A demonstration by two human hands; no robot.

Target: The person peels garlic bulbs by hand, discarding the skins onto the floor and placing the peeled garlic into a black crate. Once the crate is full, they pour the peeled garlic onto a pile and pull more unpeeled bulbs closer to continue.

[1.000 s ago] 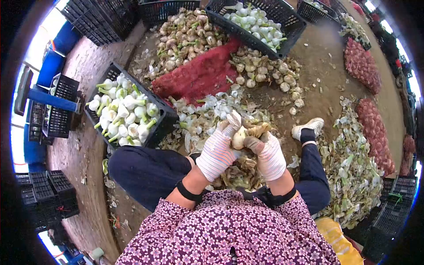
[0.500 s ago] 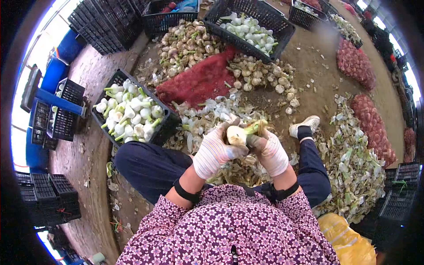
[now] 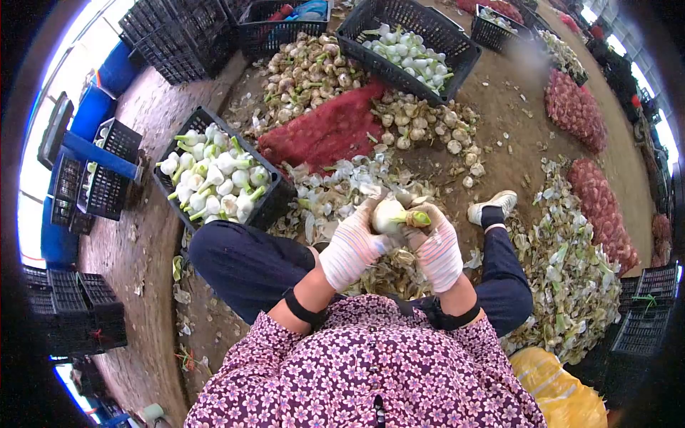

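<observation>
Both my hands wear striped white work gloves and meet in front of my chest. My left hand [image 3: 352, 246] cups a peeled white garlic bulb [image 3: 389, 214] from the left and below. The fingers of my right hand [image 3: 437, 246] close on the bulb's green stem stub [image 3: 417, 218]. Under the hands lies a heap of peeled husks [image 3: 389, 274] between my knees. A black crate [image 3: 273, 203] of peeled white bulbs with green stems stands to the left of my left knee.
A red mesh sack [image 3: 325, 132] lies ahead among unpeeled bulbs [image 3: 303, 71]. Another black crate [image 3: 464, 43] of peeled bulbs stands beyond. Filled red sacks [image 3: 578, 110] and a husk pile [image 3: 571, 264] are on the right. Empty crates [image 3: 68, 314] are stacked left.
The dry brown skins that covered the bulb a second ago are gone, and the bulb now shows clean and white. Both hands have stayed together on it.
</observation>
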